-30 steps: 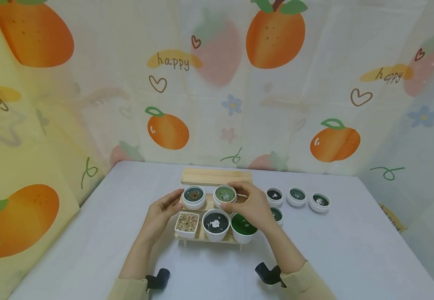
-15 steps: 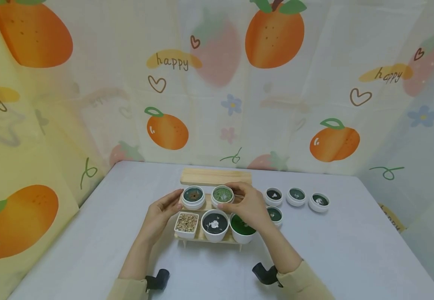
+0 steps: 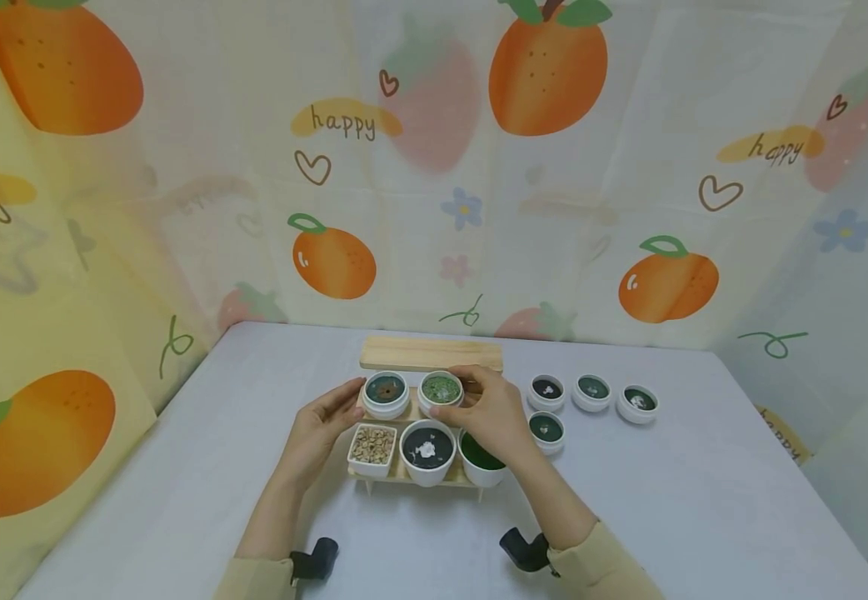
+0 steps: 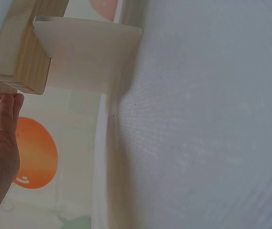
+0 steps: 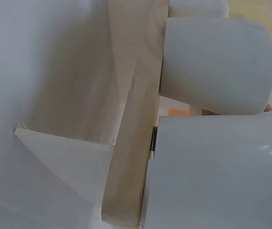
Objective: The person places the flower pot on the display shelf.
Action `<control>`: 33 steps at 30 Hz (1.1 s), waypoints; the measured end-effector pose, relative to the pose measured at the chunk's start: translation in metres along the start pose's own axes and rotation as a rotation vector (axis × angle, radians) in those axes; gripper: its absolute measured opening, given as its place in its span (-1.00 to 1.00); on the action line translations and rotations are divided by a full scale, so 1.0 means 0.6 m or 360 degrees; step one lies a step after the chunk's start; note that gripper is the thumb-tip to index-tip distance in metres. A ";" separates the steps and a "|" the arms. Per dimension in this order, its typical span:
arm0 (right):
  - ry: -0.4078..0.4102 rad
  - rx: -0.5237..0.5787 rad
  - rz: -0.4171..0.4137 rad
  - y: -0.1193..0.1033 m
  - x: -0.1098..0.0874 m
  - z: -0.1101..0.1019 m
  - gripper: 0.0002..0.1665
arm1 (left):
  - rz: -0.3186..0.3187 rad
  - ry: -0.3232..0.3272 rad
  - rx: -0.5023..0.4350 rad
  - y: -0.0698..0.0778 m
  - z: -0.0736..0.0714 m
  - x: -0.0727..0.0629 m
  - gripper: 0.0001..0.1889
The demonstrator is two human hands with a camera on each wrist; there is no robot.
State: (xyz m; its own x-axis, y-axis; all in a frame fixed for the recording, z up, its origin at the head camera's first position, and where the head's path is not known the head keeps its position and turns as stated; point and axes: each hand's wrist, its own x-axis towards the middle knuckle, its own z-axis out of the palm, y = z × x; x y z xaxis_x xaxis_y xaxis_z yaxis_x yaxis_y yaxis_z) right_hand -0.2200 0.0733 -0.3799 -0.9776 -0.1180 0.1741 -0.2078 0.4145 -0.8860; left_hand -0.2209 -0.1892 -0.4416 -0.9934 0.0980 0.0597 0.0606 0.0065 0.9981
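A two-tier wooden stand [image 3: 417, 400] holds several white cups. My right hand [image 3: 490, 408] holds a round cup with a speckled green top [image 3: 441, 388] on the upper tier, thumb in front and fingers behind. My left hand [image 3: 321, 429] grips the upper tier's left end; its fingers [image 4: 7, 112] meet the wood from below in the left wrist view. Beside it sits a round cup with a teal and brown top [image 3: 386, 389]. On the lower tier stand a square cup of tan bits [image 3: 372, 446], a dark-topped cup [image 3: 427, 450] and a green-topped cup [image 3: 481, 458], partly hidden by my right hand.
Right of the stand are several small white cups with dark green or black tops, one [image 3: 546, 429] near my right wrist. A wooden board [image 3: 431, 353] lies behind the stand on the white tablecloth [image 3: 704, 500]. A fruit-printed curtain [image 3: 419, 217] surrounds the table.
My right hand has shifted slightly left with the speckled green cup, closer to the teal and brown one. The left hand has stayed at the stand's left end.
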 end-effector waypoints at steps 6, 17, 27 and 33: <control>0.0011 -0.0069 -0.0017 -0.002 -0.001 0.002 -0.26 | -0.0001 -0.0007 0.0001 0.001 -0.001 0.000 -0.37; 0.0006 -0.0097 -0.0018 -0.003 0.000 0.002 -0.26 | -0.0007 -0.0002 0.0009 0.000 0.000 0.001 -0.38; -0.0022 -0.0048 0.0000 0.001 0.000 -0.007 -0.29 | -0.0021 0.0004 -0.0001 -0.001 0.001 0.001 -0.38; -0.0001 -0.0032 0.0028 0.003 0.000 -0.016 -0.33 | -0.0014 0.0001 0.0009 -0.002 0.000 0.001 -0.37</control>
State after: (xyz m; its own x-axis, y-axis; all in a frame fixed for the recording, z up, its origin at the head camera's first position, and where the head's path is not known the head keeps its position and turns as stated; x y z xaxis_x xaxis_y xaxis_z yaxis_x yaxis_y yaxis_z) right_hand -0.2209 0.0828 -0.3774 -0.9811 -0.1112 0.1582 -0.1912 0.4349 -0.8800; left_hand -0.2213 -0.1892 -0.4428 -0.9940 0.0970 0.0511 0.0526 0.0128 0.9985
